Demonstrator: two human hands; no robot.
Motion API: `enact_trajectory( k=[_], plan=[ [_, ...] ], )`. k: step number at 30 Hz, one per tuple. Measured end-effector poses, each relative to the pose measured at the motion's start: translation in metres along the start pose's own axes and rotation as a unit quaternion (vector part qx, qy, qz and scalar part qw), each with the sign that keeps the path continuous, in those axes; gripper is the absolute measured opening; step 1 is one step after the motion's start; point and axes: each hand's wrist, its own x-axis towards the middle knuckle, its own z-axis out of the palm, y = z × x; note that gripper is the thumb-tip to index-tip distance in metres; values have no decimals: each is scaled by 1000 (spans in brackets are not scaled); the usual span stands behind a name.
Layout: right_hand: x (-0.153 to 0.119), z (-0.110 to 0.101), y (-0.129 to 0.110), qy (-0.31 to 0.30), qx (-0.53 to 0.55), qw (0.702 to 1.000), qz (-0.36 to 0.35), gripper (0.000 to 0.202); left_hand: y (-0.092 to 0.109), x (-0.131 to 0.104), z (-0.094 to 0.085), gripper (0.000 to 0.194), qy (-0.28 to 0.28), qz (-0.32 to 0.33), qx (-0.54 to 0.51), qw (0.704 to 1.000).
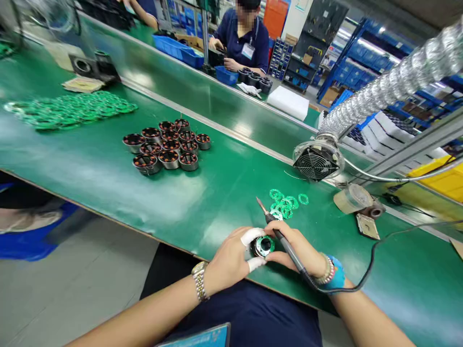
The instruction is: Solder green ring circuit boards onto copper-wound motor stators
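Note:
Near the table's front edge, my left hand grips a motor stator from its left side, white covers on the thumb and a finger. A green ring-shaped circuit board lies on top of the stator. My right hand touches the stator's right side with thumb and finger. It also holds a soldering iron, whose tip points up and left, away from the stator. Just beyond my hands lies a small pile of green ring boards.
Several wound stators stand grouped left of centre; many ring boards lie farther left. A fan on a foil duct hangs at right, near a round tub and sponge tray. A co-worker sits across.

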Motion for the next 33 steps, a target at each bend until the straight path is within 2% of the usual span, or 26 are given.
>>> enact_trajectory(
  k=[3,5,8,11,15,18,21,24,27,31,33],
  plan=[
    [0,-1,1,-7,12,999,-28,42,-3,1,-1,26,-3,53,-14,999],
    [-3,-1,1,5,12,999,-42,45,-4,1,-1,18,5,60,-15,998],
    [-16,0,-2,75,-3,997,-29,46,-2,0,0,15,14,47,-6,999],
    [-29,7,-4,156,-21,988,9,35,-1,-1,0,16,18,51,1,999],
    [-36,23,-3,160,-34,986,23,39,2,-2,4,17,41,59,22,997],
    [-35,32,-1,183,-39,982,24,41,5,-5,8,15,50,40,41,997],
    [-34,34,0,187,-50,981,23,38,8,-10,4,23,14,-6,17,1000],
    [-33,33,-1,181,-50,982,25,38,10,-13,-8,40,5,-115,-40,993],
    [-33,33,-2,179,-50,982,30,39,12,-11,-20,32,8,-225,-116,968],
    [-34,35,-3,178,-58,982,28,38,18,1,-24,24,-87,-307,-169,933],
    [-34,36,-3,183,-61,981,29,37,21,4,-22,24,-105,-327,-180,922]
  ],
)
